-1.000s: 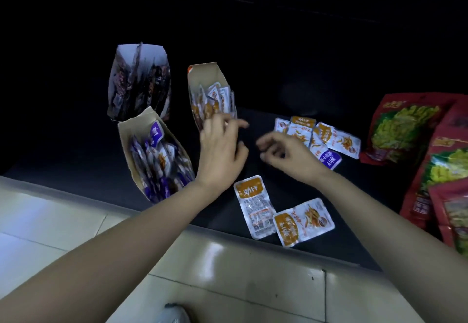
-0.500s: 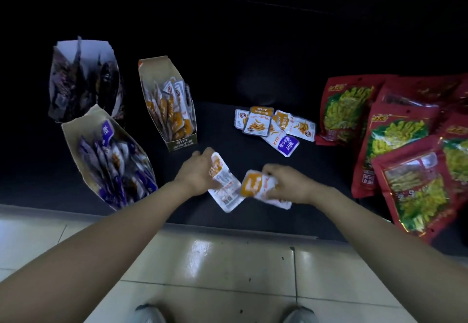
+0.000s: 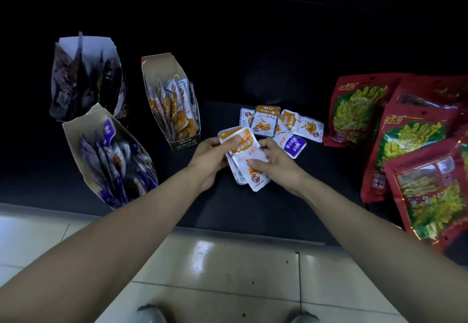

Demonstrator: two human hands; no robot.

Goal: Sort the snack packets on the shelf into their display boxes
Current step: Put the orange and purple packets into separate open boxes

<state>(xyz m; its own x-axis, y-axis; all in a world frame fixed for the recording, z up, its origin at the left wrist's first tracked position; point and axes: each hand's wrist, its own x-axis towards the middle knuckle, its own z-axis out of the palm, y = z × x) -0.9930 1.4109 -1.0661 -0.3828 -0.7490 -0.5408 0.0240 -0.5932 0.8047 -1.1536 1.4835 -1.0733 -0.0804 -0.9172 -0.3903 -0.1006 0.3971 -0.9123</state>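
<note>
On the dark shelf (image 3: 228,211), the far left holds a display box of dark packets (image 3: 86,77), standing at the back with its open mouth facing up and towards the camera. Just in front of it, touching or nearly so, lies the box of purple packets (image 3: 109,155), its long axis slanting from upper left to lower right, the packets inside fanned along that line. To the right, apart from both, the box of orange packets (image 3: 172,102) stands with its long axis running back to front, tilted a little rightward at the near end, its printed front panel facing the camera. Next comes the left hand (image 3: 210,160), fingers curled and thumb pressed on top of the held orange packets (image 3: 244,157), two or three stacked together and slightly splayed. Their long axis runs from upper left to lower right, orange-topped ends away from the camera, above the shelf's front middle. The right hand (image 3: 276,163) grips the same stack from the other side, thumb laid across the white face. Just behind the hands, a loose pile of packets (image 3: 281,125) lies flat, mostly orange, with one purple packet (image 3: 295,146) at its near edge. At the far right, large red bags (image 3: 405,145) overlap one another.
</note>
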